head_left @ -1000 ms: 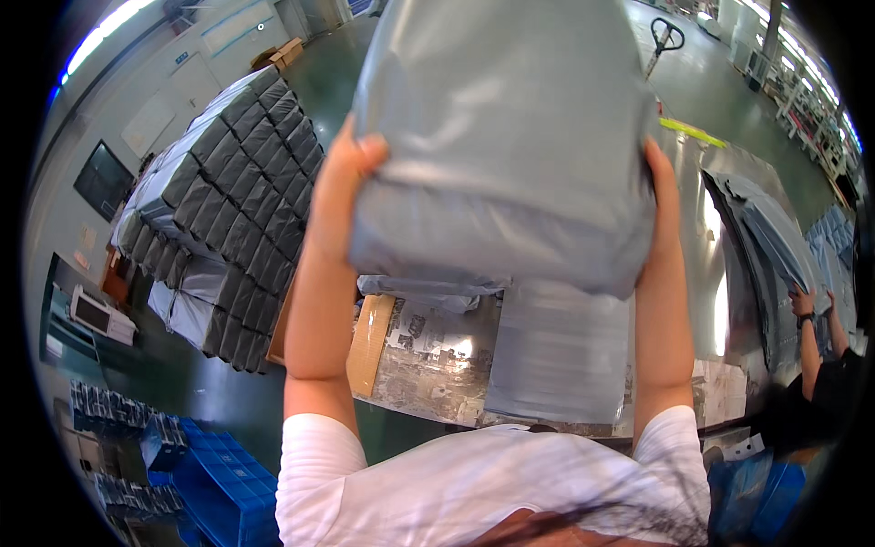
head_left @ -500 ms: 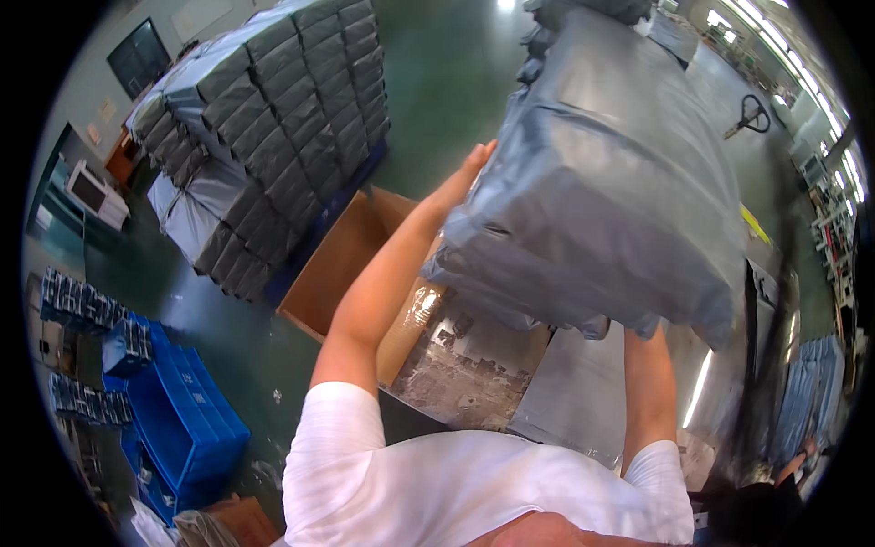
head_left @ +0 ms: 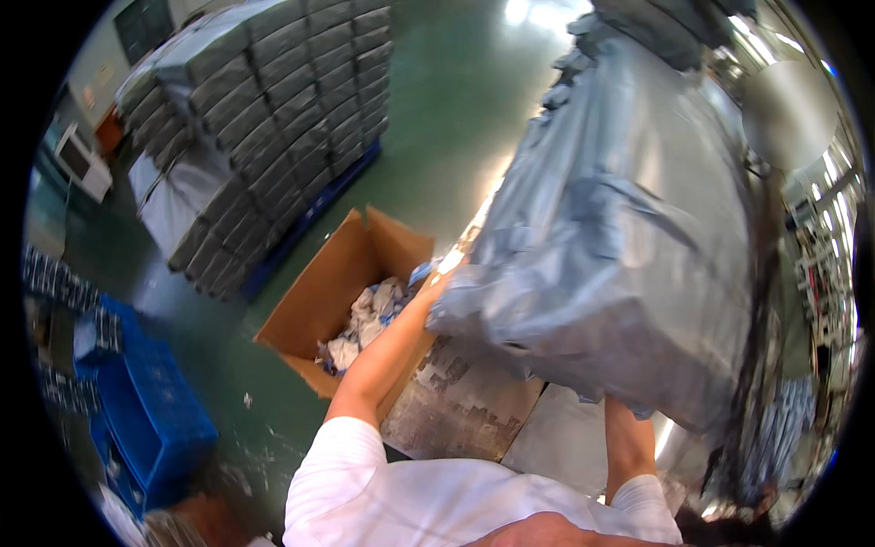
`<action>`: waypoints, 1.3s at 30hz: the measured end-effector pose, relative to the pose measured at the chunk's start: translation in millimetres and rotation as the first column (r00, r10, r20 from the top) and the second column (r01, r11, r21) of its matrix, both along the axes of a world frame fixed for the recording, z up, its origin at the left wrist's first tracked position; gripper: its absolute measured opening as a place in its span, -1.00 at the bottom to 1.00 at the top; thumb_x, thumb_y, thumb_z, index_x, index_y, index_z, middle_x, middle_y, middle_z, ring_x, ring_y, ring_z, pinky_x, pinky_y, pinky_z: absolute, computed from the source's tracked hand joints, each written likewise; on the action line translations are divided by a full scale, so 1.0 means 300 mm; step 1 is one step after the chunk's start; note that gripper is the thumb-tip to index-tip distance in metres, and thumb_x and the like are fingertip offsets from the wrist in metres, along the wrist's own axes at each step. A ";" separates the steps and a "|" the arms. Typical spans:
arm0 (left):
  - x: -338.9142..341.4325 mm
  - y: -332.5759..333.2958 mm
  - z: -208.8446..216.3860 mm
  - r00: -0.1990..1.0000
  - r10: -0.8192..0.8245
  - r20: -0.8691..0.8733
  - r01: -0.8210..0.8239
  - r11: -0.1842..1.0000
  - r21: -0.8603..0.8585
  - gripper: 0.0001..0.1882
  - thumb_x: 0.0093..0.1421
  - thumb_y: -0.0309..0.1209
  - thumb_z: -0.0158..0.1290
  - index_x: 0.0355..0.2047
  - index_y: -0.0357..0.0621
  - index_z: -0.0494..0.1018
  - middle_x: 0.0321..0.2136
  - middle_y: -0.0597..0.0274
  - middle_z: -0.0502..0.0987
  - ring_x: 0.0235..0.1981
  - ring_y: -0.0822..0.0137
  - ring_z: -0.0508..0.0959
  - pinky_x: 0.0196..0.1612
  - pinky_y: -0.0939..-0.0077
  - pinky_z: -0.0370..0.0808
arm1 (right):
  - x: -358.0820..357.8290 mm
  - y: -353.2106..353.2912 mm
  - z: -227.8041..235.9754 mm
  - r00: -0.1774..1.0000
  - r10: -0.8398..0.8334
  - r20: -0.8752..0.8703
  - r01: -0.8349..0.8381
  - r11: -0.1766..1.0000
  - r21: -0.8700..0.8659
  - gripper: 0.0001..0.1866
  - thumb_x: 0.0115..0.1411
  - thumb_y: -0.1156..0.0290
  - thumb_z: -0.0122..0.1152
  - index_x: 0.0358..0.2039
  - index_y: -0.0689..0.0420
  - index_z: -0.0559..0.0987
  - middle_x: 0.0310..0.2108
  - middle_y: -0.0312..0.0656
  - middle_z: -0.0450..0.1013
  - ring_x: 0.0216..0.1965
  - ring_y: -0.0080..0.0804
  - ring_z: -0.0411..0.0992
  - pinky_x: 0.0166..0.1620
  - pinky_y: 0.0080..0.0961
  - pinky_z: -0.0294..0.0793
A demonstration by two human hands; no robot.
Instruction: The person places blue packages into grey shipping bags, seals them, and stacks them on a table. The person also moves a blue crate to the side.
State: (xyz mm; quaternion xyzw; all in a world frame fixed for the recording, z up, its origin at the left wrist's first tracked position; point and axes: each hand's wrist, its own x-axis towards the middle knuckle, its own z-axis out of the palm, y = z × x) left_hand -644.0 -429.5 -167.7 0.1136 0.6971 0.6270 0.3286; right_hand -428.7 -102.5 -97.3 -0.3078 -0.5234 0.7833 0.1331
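Note:
A big stack of grey plastic bags or sheets (head_left: 638,264), with folded edges along its left side, fills the right half of the head view. My left hand (head_left: 445,275) grips its near left edge; the fingers are partly hidden and washed out by glare. From below, my right forearm (head_left: 629,447) reaches up under the near edge of the stack, and my right hand is hidden beneath it. Under the stack lies a worn metal-topped table (head_left: 465,401).
An open cardboard box (head_left: 305,310) with crumpled cloth scraps (head_left: 369,319) stands left of the table. Beyond it, a tall stack of grey bundles (head_left: 273,118) rests on a blue pallet (head_left: 319,205). A blue plastic crate (head_left: 150,410) sits at lower left.
The grey stack and both my hands appear lower in the view, with the stack also further right. The cardboard box shows more of its inside, as the view has shifted.

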 end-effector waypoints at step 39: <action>0.441 1.479 -0.364 -0.039 -0.684 -0.729 0.143 0.718 -0.681 -0.38 0.05 -0.26 0.04 0.10 -0.20 0.15 0.12 -0.12 0.12 0.18 0.00 0.07 0.18 0.20 0.03 | 1.427 0.083 -0.387 0.866 -0.484 0.125 0.166 0.513 0.842 -0.79 0.06 0.43 0.04 -0.27 0.18 0.47 -0.26 -0.15 0.37 -0.28 -0.35 0.39 -0.23 -0.52 0.40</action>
